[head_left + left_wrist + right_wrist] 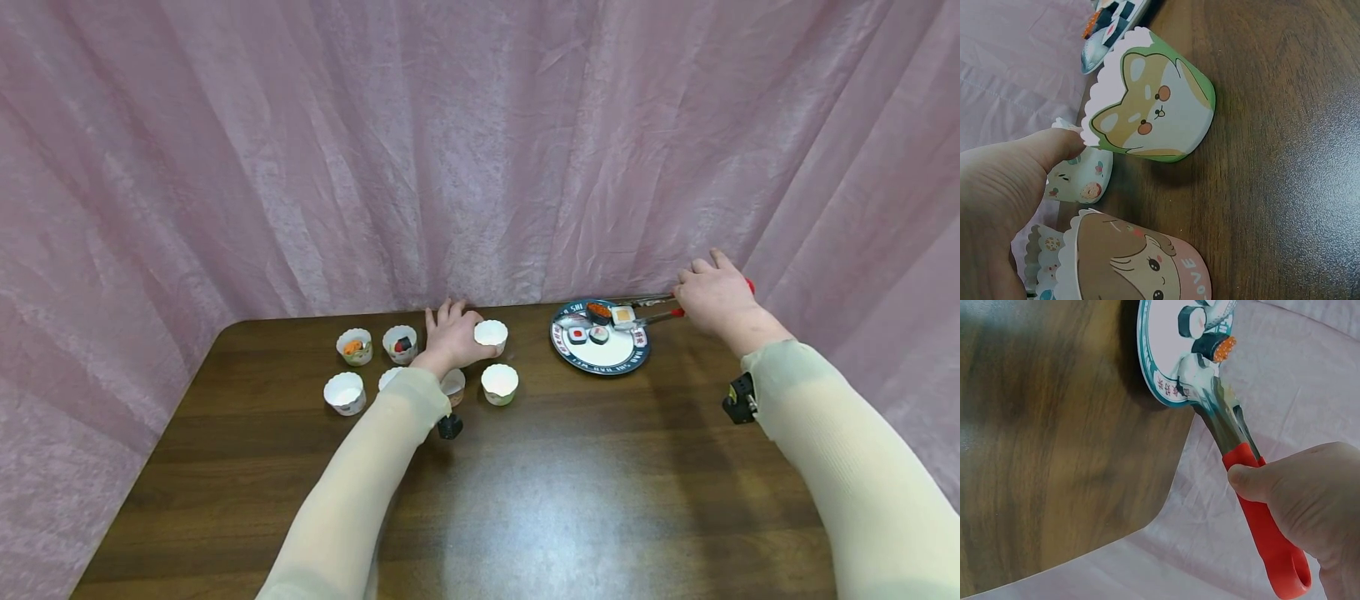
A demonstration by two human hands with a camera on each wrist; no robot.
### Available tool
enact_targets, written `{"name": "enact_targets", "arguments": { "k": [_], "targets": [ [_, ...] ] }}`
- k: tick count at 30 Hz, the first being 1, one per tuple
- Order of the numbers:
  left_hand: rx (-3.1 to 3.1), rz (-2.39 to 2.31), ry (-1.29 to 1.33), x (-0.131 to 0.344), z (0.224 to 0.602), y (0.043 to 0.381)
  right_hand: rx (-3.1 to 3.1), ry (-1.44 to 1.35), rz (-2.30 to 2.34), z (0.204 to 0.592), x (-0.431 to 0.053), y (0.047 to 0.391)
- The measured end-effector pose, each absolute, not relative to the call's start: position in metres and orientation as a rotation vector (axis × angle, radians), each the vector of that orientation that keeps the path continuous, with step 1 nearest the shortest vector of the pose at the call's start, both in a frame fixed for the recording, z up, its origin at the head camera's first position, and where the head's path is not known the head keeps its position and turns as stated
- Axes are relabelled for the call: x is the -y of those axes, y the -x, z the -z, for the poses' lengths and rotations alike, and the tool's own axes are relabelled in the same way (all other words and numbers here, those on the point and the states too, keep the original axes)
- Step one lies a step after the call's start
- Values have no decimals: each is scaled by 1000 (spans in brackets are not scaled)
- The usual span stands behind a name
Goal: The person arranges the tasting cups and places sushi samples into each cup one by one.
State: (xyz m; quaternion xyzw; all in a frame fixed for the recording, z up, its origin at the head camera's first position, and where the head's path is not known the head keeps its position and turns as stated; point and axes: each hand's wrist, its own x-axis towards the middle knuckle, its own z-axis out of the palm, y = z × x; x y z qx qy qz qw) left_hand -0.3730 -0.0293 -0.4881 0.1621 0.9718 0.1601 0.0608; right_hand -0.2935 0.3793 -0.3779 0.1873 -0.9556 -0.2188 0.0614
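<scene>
My left hand [450, 340] is at the rim of a white paper cup [491, 335] in the back row, thumb and a finger pinching it. In the left wrist view this cup [1096, 181] shows a small fruit print, partly behind the thumb. A green cup with a dog face [1160, 112] stands in front of it. My right hand [716, 300] grips red-handled tongs [1254, 506]. Their metal ends reach over a round plate [600, 363], around a sushi piece with a yellow top [623, 316]. Beside it lie an orange-roe sushi [598, 313] and small rolls [577, 335].
At the left, one cup holds an orange sushi piece [354, 347] and another a dark-and-red piece [402, 344]. More paper cups [345, 393] stand in the front row, some partly behind the left forearm. A pink curtain [480, 167] hangs along the table's back edge.
</scene>
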Motion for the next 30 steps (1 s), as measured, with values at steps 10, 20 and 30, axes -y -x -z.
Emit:
{"name": "enact_targets", "arguments": {
  "k": [10, 20, 30],
  "targets": [
    [-2938, -481, -491, 30, 488, 374, 2852, -582, 628, 379, -385, 289],
    [-2937, -471, -488, 29, 488, 375, 2848, -578, 628, 374, -393, 284],
    [-2939, -529, -516, 31, 492, 375, 2805, -593, 674, 362, -391, 278]
  ]
}}
